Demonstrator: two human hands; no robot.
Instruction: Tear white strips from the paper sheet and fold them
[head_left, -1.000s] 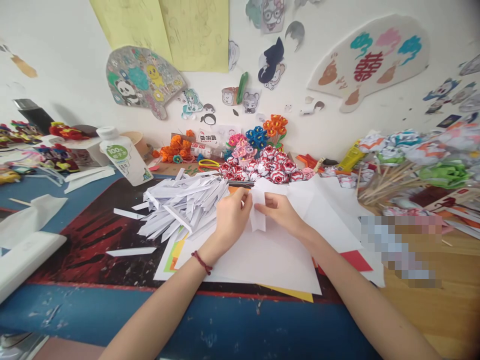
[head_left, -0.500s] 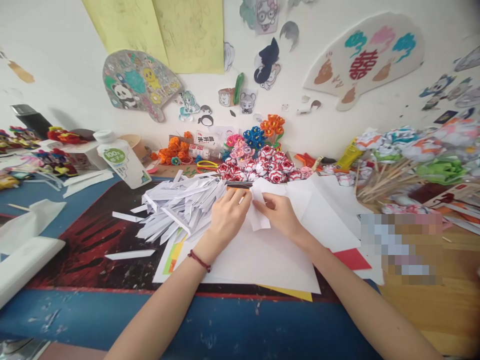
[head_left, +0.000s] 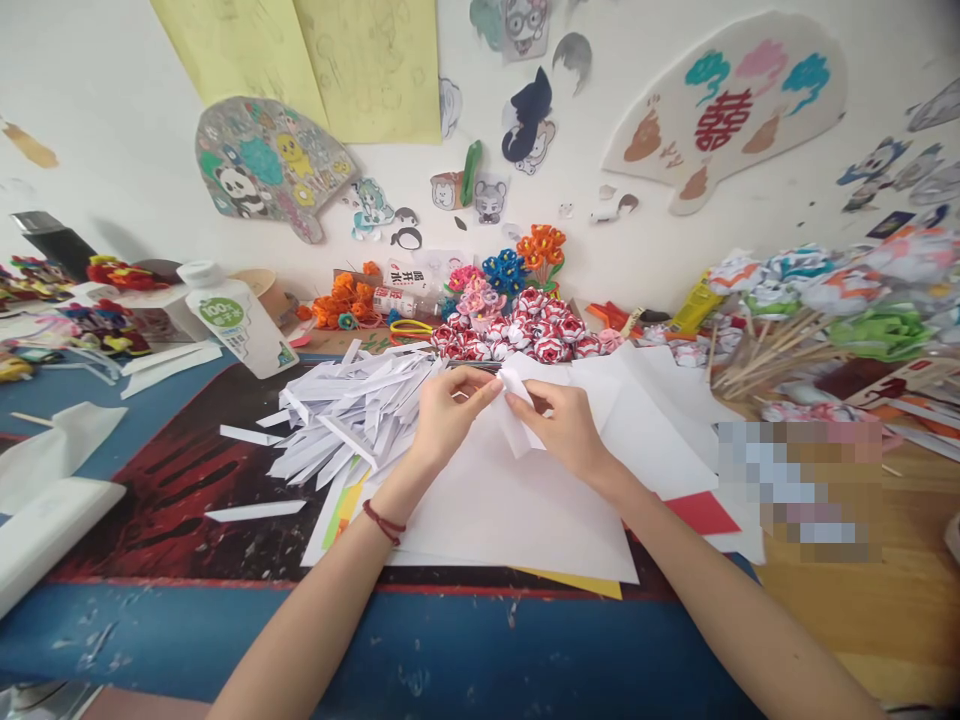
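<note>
Turned since earlier, my left hand (head_left: 444, 415) pinches the folded paper (head_left: 512, 425) alongside my right hand (head_left: 568, 422), likely mid-crease, calling for even fingertip pressure.

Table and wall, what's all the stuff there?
paper strip: one, white, between both hands
folded paper strips: many, white, heaped left
paper sheets: several, white, beneath hands
red paper: one, red, right
bottle: one, white and green, back left
flowers: many, red-white, orange, blue, pink, back
skewers: many, tan, right
fan panels: two, grey and white, wall
posters: two, yellow, upper wall
cartoon cutouts: many, mixed, wall
mat: one, black and red, table
table: one, blue, below
left hand: one, bare, centre
right hand: one, bare, centre
</note>
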